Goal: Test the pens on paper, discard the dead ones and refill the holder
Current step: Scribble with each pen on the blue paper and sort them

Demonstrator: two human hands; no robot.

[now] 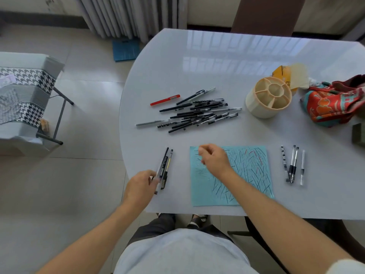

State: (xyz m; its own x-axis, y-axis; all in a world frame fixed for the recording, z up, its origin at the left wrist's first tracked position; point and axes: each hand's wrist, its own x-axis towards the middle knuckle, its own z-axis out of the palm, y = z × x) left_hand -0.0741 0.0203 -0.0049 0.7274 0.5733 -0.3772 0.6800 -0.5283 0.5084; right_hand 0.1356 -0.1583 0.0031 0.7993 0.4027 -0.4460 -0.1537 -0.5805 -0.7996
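A light blue paper [246, 175] covered in pen strokes lies near the table's front edge. My right hand [214, 162] hovers over its left part with fingers loosely curled and no pen visible in it. My left hand [141, 184] is at a small group of pens [166, 167] left of the paper, and its fingertips pinch a clear-barrelled pen [161, 169], blurred by motion. Several pens [293, 165] lie in a row right of the paper. A heap of mostly black pens [197, 112] with one red pen [165, 100] lies mid-table. The cream holder [254, 107] stands empty at the right.
A red patterned cloth bag [333, 104] and yellow packets [286, 73] sit behind and right of the holder. A dark box [358, 133] is at the right edge. A chair with a houndstooth cloth [25, 95] stands on the floor to the left.
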